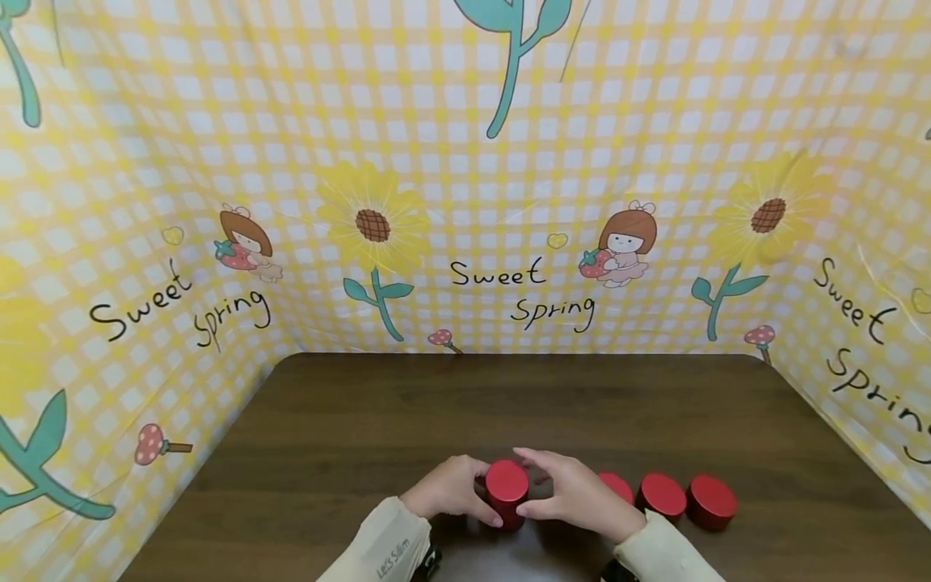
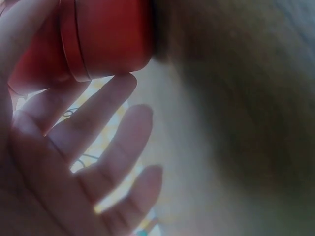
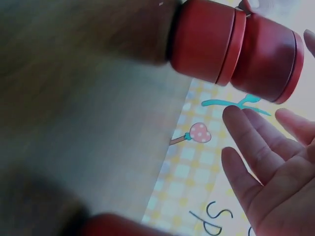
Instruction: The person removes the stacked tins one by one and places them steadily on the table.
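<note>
Two round red tins stand stacked on the table, an upper tin [image 1: 507, 482] on a lower tin [image 3: 202, 39]. My left hand [image 1: 454, 489] holds the stack from the left, its thumb at the front and its index finger behind. In the left wrist view the other fingers [image 2: 128, 132] spread beneath the tins in the picture. From the right, my right hand [image 1: 575, 493] curves loosely about the stack, thumb close to its front. The right wrist view shows its fingers [image 3: 256, 142] apart from the tins; whether the thumb touches is unclear.
Right of my right hand, three more red tins stand in a row: one partly hidden tin [image 1: 616, 487], a middle tin [image 1: 662, 495] and an outer tin [image 1: 711, 501]. A yellow checked cloth [image 1: 465, 202] rises behind and beside the dark wooden table [image 1: 436, 404].
</note>
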Demonstrator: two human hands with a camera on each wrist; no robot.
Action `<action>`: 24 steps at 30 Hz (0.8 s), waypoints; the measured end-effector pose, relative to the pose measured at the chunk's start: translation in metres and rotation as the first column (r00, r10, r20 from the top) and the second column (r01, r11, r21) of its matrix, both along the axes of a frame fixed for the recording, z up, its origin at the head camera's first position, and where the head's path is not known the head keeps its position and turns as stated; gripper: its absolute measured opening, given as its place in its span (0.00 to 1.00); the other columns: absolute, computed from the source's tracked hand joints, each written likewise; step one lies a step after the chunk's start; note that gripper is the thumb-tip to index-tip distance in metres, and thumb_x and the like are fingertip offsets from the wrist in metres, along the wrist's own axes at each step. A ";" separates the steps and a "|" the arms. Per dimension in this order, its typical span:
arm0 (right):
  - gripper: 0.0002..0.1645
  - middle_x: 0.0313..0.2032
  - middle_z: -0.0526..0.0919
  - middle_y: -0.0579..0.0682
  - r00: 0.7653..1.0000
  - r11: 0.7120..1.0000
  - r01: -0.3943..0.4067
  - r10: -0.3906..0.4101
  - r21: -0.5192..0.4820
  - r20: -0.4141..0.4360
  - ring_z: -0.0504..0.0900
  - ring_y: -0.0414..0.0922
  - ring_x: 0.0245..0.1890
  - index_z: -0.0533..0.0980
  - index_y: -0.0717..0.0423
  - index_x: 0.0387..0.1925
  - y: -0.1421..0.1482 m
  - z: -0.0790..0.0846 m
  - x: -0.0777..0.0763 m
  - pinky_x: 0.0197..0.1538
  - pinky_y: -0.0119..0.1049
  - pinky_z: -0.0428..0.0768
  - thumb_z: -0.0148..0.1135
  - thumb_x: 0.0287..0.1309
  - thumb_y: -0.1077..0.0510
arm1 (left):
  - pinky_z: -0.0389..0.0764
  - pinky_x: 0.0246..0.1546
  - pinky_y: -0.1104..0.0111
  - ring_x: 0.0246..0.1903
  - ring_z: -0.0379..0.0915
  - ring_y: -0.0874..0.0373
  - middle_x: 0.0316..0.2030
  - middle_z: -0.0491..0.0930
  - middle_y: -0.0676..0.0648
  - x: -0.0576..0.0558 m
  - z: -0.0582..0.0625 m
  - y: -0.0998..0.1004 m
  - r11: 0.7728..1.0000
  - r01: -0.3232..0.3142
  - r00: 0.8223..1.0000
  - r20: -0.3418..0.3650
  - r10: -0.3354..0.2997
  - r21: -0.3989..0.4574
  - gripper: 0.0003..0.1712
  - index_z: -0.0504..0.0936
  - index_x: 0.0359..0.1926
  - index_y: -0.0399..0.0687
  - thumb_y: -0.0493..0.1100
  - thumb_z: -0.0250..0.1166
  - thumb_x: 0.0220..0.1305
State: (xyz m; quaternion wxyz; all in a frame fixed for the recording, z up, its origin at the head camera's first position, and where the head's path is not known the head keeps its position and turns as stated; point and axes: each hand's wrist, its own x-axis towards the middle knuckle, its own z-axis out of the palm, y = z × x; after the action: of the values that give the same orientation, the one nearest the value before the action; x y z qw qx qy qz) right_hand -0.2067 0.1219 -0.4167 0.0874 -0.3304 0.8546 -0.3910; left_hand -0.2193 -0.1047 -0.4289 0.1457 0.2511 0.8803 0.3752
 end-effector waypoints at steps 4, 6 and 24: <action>0.43 0.52 0.78 0.54 0.999 0.999 -0.031 0.032 0.024 -0.035 0.78 0.41 0.44 0.67 0.65 0.64 -0.009 0.000 -0.002 0.45 0.35 0.78 0.72 0.52 0.48 | 0.74 0.34 0.72 0.27 0.72 0.69 0.29 0.83 0.59 0.002 -0.003 0.001 1.000 -0.018 1.000 -0.004 0.018 0.004 0.19 0.85 0.36 0.45 0.42 0.80 0.40; 0.42 0.51 0.78 0.54 0.998 0.999 -0.041 0.042 0.032 -0.050 0.77 0.41 0.45 0.68 0.65 0.63 -0.012 -0.001 -0.002 0.46 0.34 0.78 0.72 0.51 0.49 | 0.73 0.33 0.72 0.26 0.72 0.68 0.28 0.82 0.59 0.003 -0.003 0.001 1.000 -0.023 1.000 -0.004 0.023 0.005 0.18 0.85 0.35 0.45 0.43 0.80 0.40; 0.39 0.50 0.78 0.55 1.000 1.000 -0.006 0.006 -0.023 -0.018 0.78 0.40 0.42 0.69 0.66 0.61 -0.018 -0.005 -0.005 0.42 0.33 0.77 0.72 0.50 0.53 | 0.72 0.30 0.73 0.24 0.70 0.69 0.25 0.82 0.59 0.003 0.003 0.005 1.000 -0.013 1.000 -0.008 0.013 0.006 0.16 0.85 0.32 0.47 0.41 0.80 0.39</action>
State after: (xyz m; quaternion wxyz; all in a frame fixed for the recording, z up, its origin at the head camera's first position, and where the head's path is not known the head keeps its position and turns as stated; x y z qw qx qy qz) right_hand -0.2120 0.1044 -0.4221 0.0769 -0.3375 0.8497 -0.3977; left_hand -0.2165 -0.0999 -0.4257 0.1387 0.2472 0.8814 0.3779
